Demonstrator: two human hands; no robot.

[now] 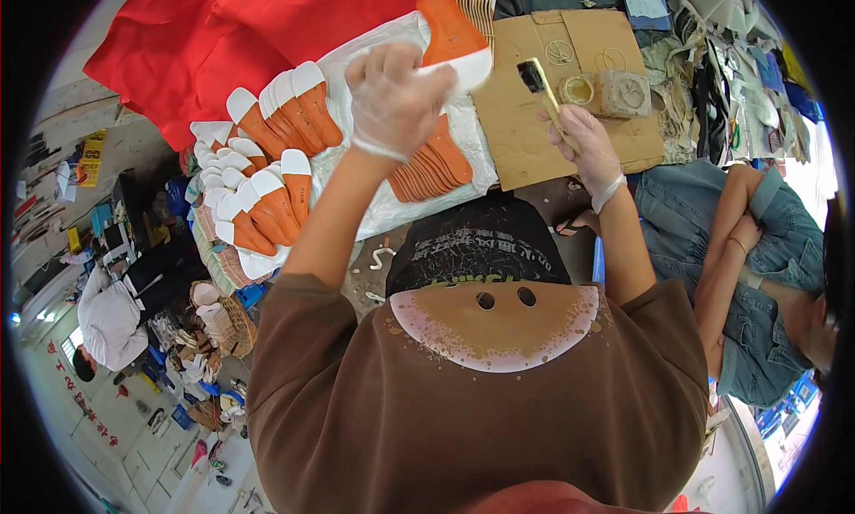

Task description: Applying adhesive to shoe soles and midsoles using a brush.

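Thin, see-through gloves cover both of my hands. My left hand [396,100] is closed on an orange insole [450,33] with a white end, lifted over the work surface and slightly blurred. In my right hand [586,144] a brush [550,100] with a pale handle and dark bristles points up and to the left. Below my left hand lies an overlapping row of orange insoles [436,168] on a white plastic sheet [476,126]. More orange insoles with white ends [289,113] are fanned out to its left, several of them stacked.
Brown cardboard [517,149] carries a grubby, block-shaped container [623,95] and a yellowish ring [576,90]. Red material [214,42] spreads at the far left. Scraps [704,86] heap up at the far right. A person in denim [686,202] sits close on the right with folded arms.
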